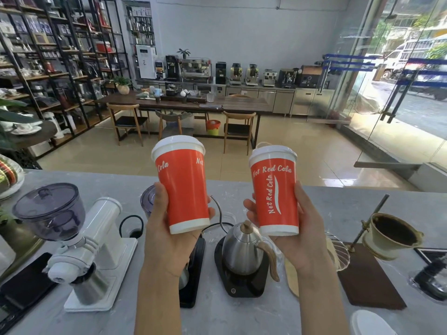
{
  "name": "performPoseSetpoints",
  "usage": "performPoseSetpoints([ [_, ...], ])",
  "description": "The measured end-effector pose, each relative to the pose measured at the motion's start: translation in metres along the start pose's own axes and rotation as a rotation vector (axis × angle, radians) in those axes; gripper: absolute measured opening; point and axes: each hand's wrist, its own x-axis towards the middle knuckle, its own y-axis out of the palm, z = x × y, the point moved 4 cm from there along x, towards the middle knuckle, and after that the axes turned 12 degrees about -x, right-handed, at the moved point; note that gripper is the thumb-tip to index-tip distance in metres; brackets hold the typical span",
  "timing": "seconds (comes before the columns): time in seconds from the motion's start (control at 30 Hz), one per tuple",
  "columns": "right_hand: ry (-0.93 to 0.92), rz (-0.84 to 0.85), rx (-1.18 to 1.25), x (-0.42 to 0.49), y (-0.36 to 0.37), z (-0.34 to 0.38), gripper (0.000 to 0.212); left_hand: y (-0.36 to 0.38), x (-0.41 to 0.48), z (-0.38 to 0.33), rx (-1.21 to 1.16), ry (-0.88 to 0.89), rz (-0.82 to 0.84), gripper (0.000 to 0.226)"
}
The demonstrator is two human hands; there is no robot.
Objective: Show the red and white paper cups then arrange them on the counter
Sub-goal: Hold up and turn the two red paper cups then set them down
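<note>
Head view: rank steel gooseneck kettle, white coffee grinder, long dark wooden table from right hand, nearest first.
1. Steel gooseneck kettle, just left of right hand.
2. White coffee grinder, far left.
3. Long dark wooden table, across room.

one view only, head-worn and wide-angle. we stand behind the counter (242, 317) and look forward and a bit down, across its far edge into the shop. our forearms come up from the bottom edge. left hand (167, 243) and right hand (307, 238) are mid-frame and close to the lens, gripping the left cup (183, 189) and right cup (278, 197). grinder (96, 238) and kettle (242, 252) sit near, just below them. long table (242, 103) and coffee machines (196, 68) lie far off, straight ahead. shelves (60, 56) fill the left edge, glass door (399, 81) the right, both bowed by the lens.
</note>
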Motion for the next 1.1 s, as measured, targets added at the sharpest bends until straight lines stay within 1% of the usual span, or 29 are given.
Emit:
performPoseSetpoints([
  [0.1, 0.017, 0.034, 0.018, -0.001, 0.002, 0.002, 0.067, -0.002, 0.0, 0.001, 0.006, -0.008, -0.006, 0.091],
  [0.17, 0.033, 0.016, 0.038, -0.002, 0.0, 0.002, 0.068, -0.003, 0.0, 0.001, -0.009, -0.036, 0.006, 0.085],
  [0.3, 0.026, -0.047, 0.042, -0.005, -0.007, 0.001, 0.077, -0.003, 0.0, 0.005, -0.102, -0.159, 0.035, 0.073],
  [0.4, -0.006, -0.071, 0.013, -0.007, -0.006, 0.002, 0.073, -0.004, -0.002, 0.008, -0.064, -0.162, 0.042, 0.063],
  [0.47, 0.02, -0.026, 0.035, -0.008, -0.004, 0.003, 0.068, -0.004, -0.002, 0.011, -0.055, -0.146, 0.043, 0.068],
  [0.57, 0.05, 0.003, 0.101, -0.008, -0.006, 0.004, 0.07, -0.005, -0.001, 0.012, -0.035, -0.101, 0.014, 0.086],
  [0.6, 0.049, 0.006, 0.123, -0.008, -0.008, 0.004, 0.07, -0.004, -0.001, 0.012, -0.034, -0.099, 0.004, 0.089],
  [0.63, 0.047, 0.006, 0.139, -0.008, -0.01, 0.004, 0.07, -0.003, -0.001, 0.013, -0.032, -0.104, 0.0, 0.087],
  [0.7, 0.037, 0.0, 0.156, -0.008, -0.012, 0.003, 0.071, -0.001, -0.001, 0.014, -0.015, -0.113, 0.013, 0.076],
  [0.77, 0.022, -0.018, 0.134, -0.008, -0.015, 0.003, 0.078, 0.0, 0.0, 0.015, -0.002, -0.111, 0.041, 0.067],
  [0.8, 0.016, -0.028, 0.108, -0.008, -0.017, 0.003, 0.081, 0.001, 0.001, 0.016, 0.002, -0.11, 0.042, 0.066],
  [0.87, 0.003, -0.036, 0.053, -0.009, -0.017, 0.004, 0.077, 0.001, 0.001, 0.017, 0.012, -0.11, 0.024, 0.073],
  [0.97, 0.01, -0.031, 0.024, -0.01, -0.016, 0.004, 0.068, 0.003, 0.0, 0.017, 0.055, -0.118, -0.008, 0.096],
  [1.0, 0.019, -0.03, 0.046, -0.011, -0.015, 0.004, 0.068, 0.004, 0.0, 0.018, 0.075, -0.113, -0.021, 0.099],
  [1.1, 0.029, -0.062, 0.124, -0.012, -0.018, 0.003, 0.07, 0.004, -0.003, 0.017, 0.122, -0.069, -0.061, 0.098],
])
